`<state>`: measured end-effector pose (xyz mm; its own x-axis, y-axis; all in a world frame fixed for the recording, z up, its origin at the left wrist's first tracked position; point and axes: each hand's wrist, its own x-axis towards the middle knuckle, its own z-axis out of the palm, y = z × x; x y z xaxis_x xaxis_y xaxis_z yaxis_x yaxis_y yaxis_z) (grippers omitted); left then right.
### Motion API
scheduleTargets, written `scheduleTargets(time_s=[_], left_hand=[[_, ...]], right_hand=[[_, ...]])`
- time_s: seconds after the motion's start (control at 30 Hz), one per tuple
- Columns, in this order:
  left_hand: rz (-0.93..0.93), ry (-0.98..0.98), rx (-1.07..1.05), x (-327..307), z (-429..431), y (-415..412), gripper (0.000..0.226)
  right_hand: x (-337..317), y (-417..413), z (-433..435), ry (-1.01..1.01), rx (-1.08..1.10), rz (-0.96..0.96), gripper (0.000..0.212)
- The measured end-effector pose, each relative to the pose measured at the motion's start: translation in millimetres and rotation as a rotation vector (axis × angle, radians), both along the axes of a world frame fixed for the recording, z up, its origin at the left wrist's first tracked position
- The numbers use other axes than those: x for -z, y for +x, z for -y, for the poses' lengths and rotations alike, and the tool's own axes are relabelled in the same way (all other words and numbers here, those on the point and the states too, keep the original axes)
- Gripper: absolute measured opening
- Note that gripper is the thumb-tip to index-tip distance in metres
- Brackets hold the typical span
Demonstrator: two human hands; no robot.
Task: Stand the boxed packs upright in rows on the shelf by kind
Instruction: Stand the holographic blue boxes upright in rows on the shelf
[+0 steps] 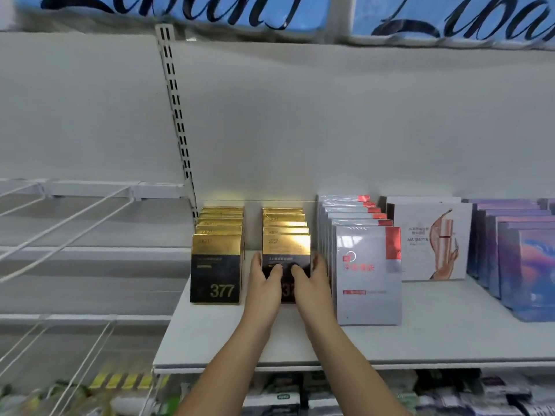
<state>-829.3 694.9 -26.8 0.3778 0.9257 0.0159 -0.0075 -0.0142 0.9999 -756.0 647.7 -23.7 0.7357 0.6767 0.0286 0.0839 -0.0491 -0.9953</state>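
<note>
Both hands on the front gold-and-black pack [286, 253] of the 2nd row: my left hand [264, 282] cups its left edge, my right hand [310, 282] its right edge, thumbs pressed flat on the dark lower face, so it's gripped between the two palms. Pack stands upright on the white shelf [420, 340], touching the ones behind it, approx. level w/ the front pack of the first gold row [216, 268] to the left (that one shows the 377 print in full; mine is half hidden by my thumbs). Silver-and-red packs [368, 274] sit just beside my right wrist, the purple packs [522, 265] well apart further right. Step in hand, I'd say: squaring up this row's front pack. Next move needs a gentle push back so the row closes up, w/o tipping it, then letting go w/o knocking the silver row.
</note>
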Motion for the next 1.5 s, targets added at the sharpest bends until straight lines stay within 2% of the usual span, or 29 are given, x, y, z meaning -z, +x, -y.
scheduleTargets(time_s=[0.1,0.13,0.43,0.5,0.6,0.67,0.73,0.8,0.9,1.0,1.1,1.17,1.27,1.37,1.5], left_hand=[[0.014,-0.003,0.006,1.3,-6.7,7.1,0.045],[0.012,-0.001,0.010,2.4,-8.3,8.6,0.045],[-0.040,0.078,0.037,5.1,-14.8,10.0,0.052],[-0.105,0.164,0.015,2.4,-8.4,6.1,0.061],[-0.190,0.409,-0.061,-5.4,8.9,-11.1,0.071],[-0.124,0.595,-0.069,-13.5,16.1,-30.3,0.066],[-0.040,0.691,-0.117,-21.4,12.7,-55.5,0.063],[0.047,0.639,-0.218,-24.4,-4.0,-81.9,0.063],[0.093,0.359,-0.311,-19.2,-40.7,-115.2,0.065],[-0.100,0.155,-0.240,-7.2,-68.4,-130.7,0.088],[-0.193,0.091,-0.118,4.3,-78.9,-132.1,0.115],[-0.178,0.081,-0.073,9.0,-81.1,-130.7,0.118],[-0.196,0.096,-0.055,12.9,-80.8,-128.4,0.113],[-0.220,0.159,-0.164,7.5,-75.4,-130.6,0.100],[0.028,0.407,-0.289,-17.8,-46.9,-129.4,0.066]], right_hand=[[4.0,6.6,-11.4,-0.032,-0.013,-0.016,0.028],[5.3,8.6,-13.9,-0.033,-0.010,-0.014,0.025],[6.3,10.8,-17.7,-0.046,0.018,0.080,0.031],[2.9,5.9,-12.4,-0.055,0.019,0.170,0.047],[-5.4,-4.1,-0.4,0.006,0.041,0.373,0.066],[-12.1,-13.3,7.3,0.108,0.053,0.479,0.068],[-18.8,-28.1,10.8,0.211,0.017,0.486,0.067],[-22.6,-44.5,5.1,0.213,-0.067,0.392,0.068],[-18.9,-68.8,-14.0,0.120,-0.219,0.257,0.077],[-17.5,-91.0,-29.3,0.082,-0.236,0.325,0.083],[-16.7,-99.2,-37.3,0.044,-0.196,0.360,0.084],[-16.7,-97.4,-36.5,0.030,-0.157,0.355,0.079],[-12.1,-86.1,-28.2,0.115,-0.072,0.278,0.054],[-7.0,-72.5,-14.2,0.207,0.040,0.237,0.041],[-1.7,-57.7,3.5,0.312,0.239,0.244,0.044]])
